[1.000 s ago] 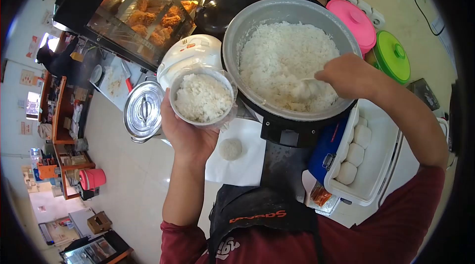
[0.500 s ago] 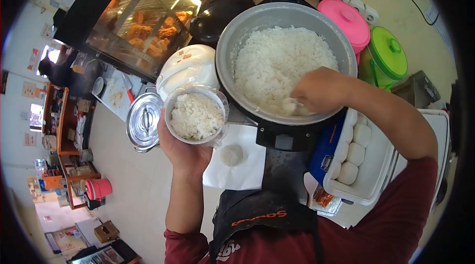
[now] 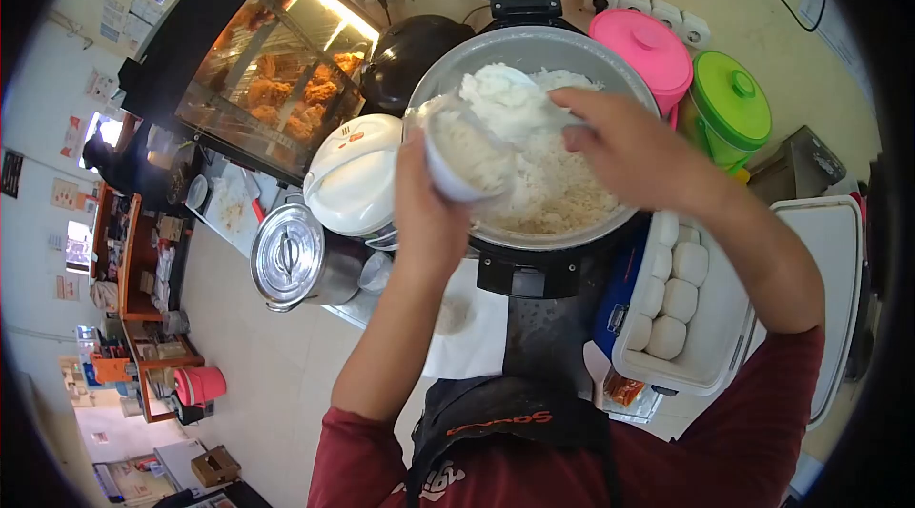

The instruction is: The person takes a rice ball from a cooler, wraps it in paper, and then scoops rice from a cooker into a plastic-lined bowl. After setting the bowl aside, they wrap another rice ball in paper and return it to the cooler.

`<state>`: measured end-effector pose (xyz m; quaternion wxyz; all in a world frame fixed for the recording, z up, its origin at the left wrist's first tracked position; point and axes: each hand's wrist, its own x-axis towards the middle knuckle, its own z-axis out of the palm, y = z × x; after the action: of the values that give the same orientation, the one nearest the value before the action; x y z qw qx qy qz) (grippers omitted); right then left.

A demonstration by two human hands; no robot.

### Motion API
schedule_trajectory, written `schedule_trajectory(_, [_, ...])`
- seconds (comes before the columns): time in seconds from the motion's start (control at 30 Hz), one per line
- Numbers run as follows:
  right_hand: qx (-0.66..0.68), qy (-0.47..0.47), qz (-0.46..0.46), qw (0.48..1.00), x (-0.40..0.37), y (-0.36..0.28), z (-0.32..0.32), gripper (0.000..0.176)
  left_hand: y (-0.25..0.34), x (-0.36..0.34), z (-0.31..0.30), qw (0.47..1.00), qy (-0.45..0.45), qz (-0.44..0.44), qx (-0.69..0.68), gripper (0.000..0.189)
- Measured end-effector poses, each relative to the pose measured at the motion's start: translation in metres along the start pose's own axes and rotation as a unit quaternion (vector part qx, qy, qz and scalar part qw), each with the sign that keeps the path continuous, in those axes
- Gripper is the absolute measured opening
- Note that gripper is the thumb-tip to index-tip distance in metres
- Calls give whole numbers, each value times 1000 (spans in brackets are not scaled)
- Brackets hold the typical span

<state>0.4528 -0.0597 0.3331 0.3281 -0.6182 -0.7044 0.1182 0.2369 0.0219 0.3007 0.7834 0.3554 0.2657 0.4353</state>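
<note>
My left hand (image 3: pixel 426 213) grips a white bowl (image 3: pixel 456 186) lined with clear plastic and holding rice. The bowl is tilted over the near left rim of a large rice cooker (image 3: pixel 529 281). My right hand (image 3: pixel 624 146) is closed on a white rice paddle (image 3: pixel 519 77), partly hidden by its load of rice. The paddle is above the cooker's rice (image 3: pixel 562 198), close to the bowl. Motion blurs the bowl and both hands somewhat.
White paper (image 3: pixel 477 346) lies below the cooker. An open cooler box (image 3: pixel 720 355) with several round white packets (image 3: pixel 680 300) stands right. Pink (image 3: pixel 643 55) and green (image 3: pixel 734 108) lidded containers are behind it. A lidded steel pot (image 3: pixel 291 255) and heated chicken cabinet (image 3: pixel 276 79) are left.
My left hand has brought the bowl up and right, tilting it over the cooker. My right hand has lifted the paddle with rice out of the near side of the pot.
</note>
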Motion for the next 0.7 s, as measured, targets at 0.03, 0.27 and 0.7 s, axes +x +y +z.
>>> schedule_trajectory(0.03, [-42,-27,27,998,-9,-19,7,41,-6,4,12,1000,-15,-18,-20,60])
schedule_trajectory(0.27, [-115,-137,14,984,-14,-44,-6,52,-4,7,39,993,3,-109,-47,57])
schedule_trajectory(0.7, [-74,24,56,995,3,-46,1,33,16,-10,47,996,-8,-85,14,52])
